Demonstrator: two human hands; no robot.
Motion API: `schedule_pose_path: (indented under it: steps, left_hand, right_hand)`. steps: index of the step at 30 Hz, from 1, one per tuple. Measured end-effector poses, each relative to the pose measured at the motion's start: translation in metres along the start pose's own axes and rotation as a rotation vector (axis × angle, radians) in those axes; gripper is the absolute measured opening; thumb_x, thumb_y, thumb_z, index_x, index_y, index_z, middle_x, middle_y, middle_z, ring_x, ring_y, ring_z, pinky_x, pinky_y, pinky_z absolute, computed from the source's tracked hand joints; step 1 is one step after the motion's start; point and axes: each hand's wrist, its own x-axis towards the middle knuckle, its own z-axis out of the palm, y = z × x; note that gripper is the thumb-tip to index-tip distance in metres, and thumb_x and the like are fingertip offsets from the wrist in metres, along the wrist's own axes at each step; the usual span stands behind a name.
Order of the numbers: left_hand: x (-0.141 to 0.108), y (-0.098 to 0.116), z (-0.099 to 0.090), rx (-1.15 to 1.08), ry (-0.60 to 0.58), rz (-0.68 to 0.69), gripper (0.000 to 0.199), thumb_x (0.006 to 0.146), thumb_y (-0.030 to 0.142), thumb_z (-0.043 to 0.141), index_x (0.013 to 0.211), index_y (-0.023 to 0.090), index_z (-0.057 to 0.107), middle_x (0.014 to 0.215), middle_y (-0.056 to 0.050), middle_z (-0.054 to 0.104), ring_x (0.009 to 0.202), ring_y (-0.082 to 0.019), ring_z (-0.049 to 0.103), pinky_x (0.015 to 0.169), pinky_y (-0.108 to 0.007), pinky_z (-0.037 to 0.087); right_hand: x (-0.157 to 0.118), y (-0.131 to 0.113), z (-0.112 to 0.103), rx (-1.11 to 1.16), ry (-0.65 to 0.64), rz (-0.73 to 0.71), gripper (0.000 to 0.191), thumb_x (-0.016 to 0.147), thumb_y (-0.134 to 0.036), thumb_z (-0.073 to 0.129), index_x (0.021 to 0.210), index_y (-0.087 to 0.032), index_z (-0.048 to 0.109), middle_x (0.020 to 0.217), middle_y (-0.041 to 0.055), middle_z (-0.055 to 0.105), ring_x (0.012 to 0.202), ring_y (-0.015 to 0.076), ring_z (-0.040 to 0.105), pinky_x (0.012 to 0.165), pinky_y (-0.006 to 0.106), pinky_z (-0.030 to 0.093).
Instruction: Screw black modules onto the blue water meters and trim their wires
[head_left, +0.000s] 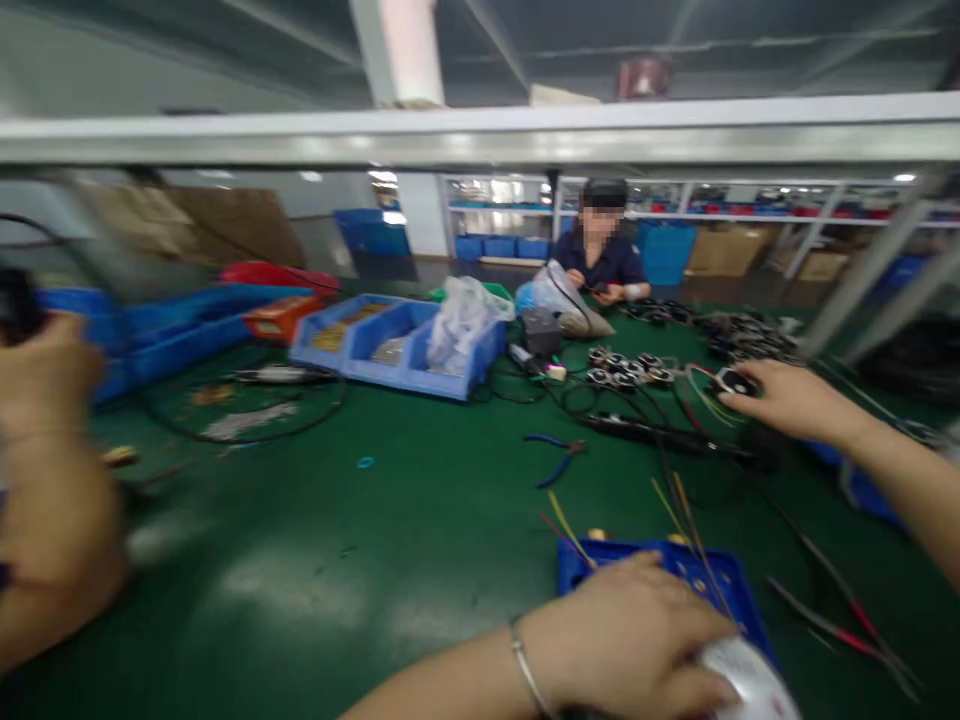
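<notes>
At the lower right, my left hand (637, 635), with a bracelet on the wrist, is wrapped round a rounded silver-white part (750, 680) beside a blue tray (739, 590). Yellow and red wires (568, 532) stick up from the tray. Farther right, my right hand (784, 400) pinches a small black-and-white round part (735, 383) with thin wires trailing from it. Close to that hand lies a black cable-like tool (645, 430). Similar round parts (626, 370) are clustered on the green table to its left.
Blue-handled pliers (559, 460) and red-handled tools (840, 630) lie on the green table (420, 530). Blue bins (390, 345) stand behind. A co-worker's arm (60, 500) reaches in at left; another person (604, 255) sits opposite. A shelf beam (480, 140) crosses above.
</notes>
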Motion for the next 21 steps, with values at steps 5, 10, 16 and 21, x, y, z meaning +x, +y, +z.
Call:
schedule_pose_path:
  steps: [5,10,16,21]
  left_hand:
    - [0.018,-0.016,-0.008,-0.119,0.248,-0.071,0.021,0.091,0.026,0.044,0.108,0.018,0.053,0.101,-0.004,0.065,0.094,-0.016,0.06,0.086,-0.035,0.048]
    - [0.049,-0.007,-0.028,-0.072,0.264,0.052,0.045,0.086,0.033,0.054,0.127,0.02,0.04,0.13,-0.009,0.048,0.125,-0.02,0.04,0.104,-0.038,0.035]
    - [0.089,0.009,-0.005,-0.022,-0.072,0.192,0.06,0.087,0.04,0.051,0.138,0.017,0.027,0.119,-0.011,0.056,0.115,-0.024,0.052,0.111,-0.054,0.02]
    - [0.1,-0.002,0.006,-0.08,-0.166,0.072,0.053,0.091,0.034,0.046,0.137,0.016,0.025,0.121,-0.011,0.055,0.105,-0.02,0.059,0.085,-0.033,0.049]
  right_hand:
    - [-0.075,-0.002,-0.053,-0.396,-0.324,0.083,0.026,0.079,-0.036,0.064,0.097,-0.017,0.063,0.088,0.0049,0.061,0.078,0.0191,0.057,0.072,0.03,0.042]
    - [-0.122,-0.046,-0.06,-0.441,-0.426,0.035,0.025,0.08,-0.038,0.057,0.095,-0.018,0.061,0.085,0.0045,0.061,0.082,0.0222,0.058,0.07,0.03,0.038]
    - [-0.139,-0.047,-0.055,-0.378,-0.44,0.024,0.021,0.081,-0.04,0.056,0.085,-0.019,0.058,0.082,0.0019,0.06,0.077,0.0181,0.057,0.067,0.027,0.037]
    - [-0.144,-0.032,-0.047,-0.371,-0.387,0.095,0.026,0.083,-0.043,0.054,0.09,-0.018,0.06,0.08,0.0031,0.058,0.075,0.0185,0.055,0.066,0.028,0.036]
